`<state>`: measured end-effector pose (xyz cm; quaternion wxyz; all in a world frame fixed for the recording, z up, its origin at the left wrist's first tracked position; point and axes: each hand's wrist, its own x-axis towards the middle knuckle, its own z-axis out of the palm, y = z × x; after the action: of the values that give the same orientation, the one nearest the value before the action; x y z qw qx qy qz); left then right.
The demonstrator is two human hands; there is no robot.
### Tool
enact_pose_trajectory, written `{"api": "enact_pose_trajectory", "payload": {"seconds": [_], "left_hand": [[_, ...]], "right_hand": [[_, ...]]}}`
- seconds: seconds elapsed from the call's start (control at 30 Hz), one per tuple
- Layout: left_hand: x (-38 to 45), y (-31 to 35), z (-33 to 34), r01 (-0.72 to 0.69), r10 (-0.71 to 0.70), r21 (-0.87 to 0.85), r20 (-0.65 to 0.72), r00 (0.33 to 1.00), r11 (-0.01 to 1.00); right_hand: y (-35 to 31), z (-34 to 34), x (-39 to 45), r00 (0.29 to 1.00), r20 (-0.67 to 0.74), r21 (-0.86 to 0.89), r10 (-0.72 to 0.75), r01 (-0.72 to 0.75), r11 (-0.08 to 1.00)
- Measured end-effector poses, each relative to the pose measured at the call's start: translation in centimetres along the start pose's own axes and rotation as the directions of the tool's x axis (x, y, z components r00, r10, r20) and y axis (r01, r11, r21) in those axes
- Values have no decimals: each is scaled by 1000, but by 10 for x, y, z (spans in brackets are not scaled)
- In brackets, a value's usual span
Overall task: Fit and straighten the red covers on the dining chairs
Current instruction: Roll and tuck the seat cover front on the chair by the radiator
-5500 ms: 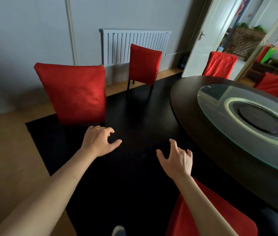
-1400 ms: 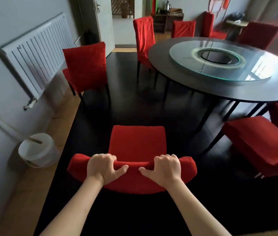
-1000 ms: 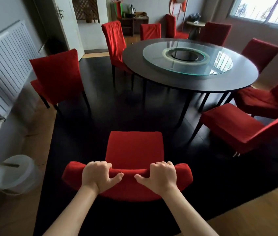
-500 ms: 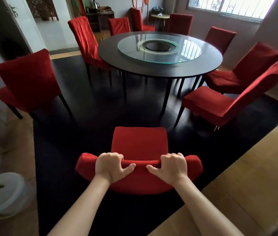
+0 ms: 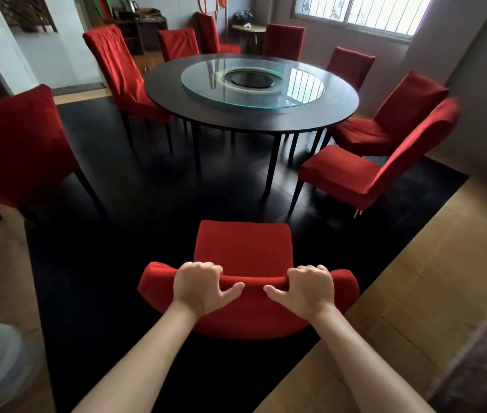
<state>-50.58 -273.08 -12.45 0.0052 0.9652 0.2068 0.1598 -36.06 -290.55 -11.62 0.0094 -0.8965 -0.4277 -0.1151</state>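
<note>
Chair cover (image 5: pixel 248 311), red, lies directly under both hands at the top of the nearest chair's backrest. Left hand (image 5: pixel 199 286) and right hand (image 5: pixel 307 289) grip that top edge, fingers curled over, thumbs pointing inward. Round table (image 5: pixel 337 110) stands beyond.

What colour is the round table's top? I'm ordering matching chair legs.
Very dark brown, almost black, on the round table; the head view shows it best.

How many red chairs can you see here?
9: held chair, left chair, wrinkled one, three at the back, three on the right. More may be hidden.
</note>
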Motion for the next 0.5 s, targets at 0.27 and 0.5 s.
{"api": "enact_pose_trajectory", "payload": {"seconds": [0.27,0.5], "left_hand": [[34,-28,8,-29,30,20,-56,998,999],[43,-67,11,-56,57,10,-105,993,998]], "right_hand": [[-12,8,33,980,-190,57,63,-53,997],[-44,13,45,982,-178,61,58,-48,997]]}}
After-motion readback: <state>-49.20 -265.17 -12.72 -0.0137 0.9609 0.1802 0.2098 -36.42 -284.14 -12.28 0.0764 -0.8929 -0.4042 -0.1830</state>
